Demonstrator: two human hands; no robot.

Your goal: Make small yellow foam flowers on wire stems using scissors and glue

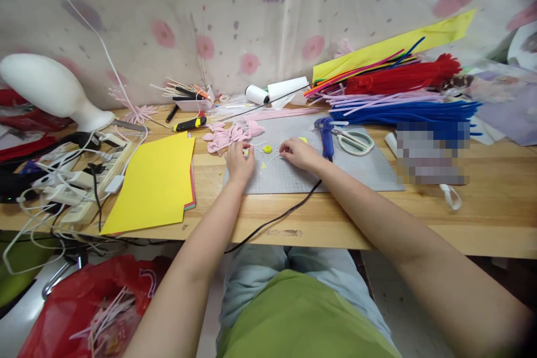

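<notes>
Over the grey cutting mat (pixel 352 176), my left hand (pixel 240 162) is closed with its fingers curled; what it pinches is too small to make out. Opposite it, my right hand (pixel 298 154) pinches the end of a thin white strand (pixel 273 158). Between the two hands lies a small round yellow piece (pixel 267 149) with thin white strands around it. A tiny yellow scrap (pixel 264 165) rests just below. Touching distance from my left hand is a pile of pink fuzzy shapes (pixel 232 134). Right of my right hand lies a blue glue gun (pixel 325 137), beside scissors (pixel 356 142).
Yellow paper sheets (pixel 151 184) and a cluttered power strip (pixel 100 179) are at left, near a white foam head (pixel 50 86). Bundles of red (pixel 403 79) and blue pipe cleaners (pixel 403 109) lie at back right. A black cord (pixel 281 217) crosses the front edge.
</notes>
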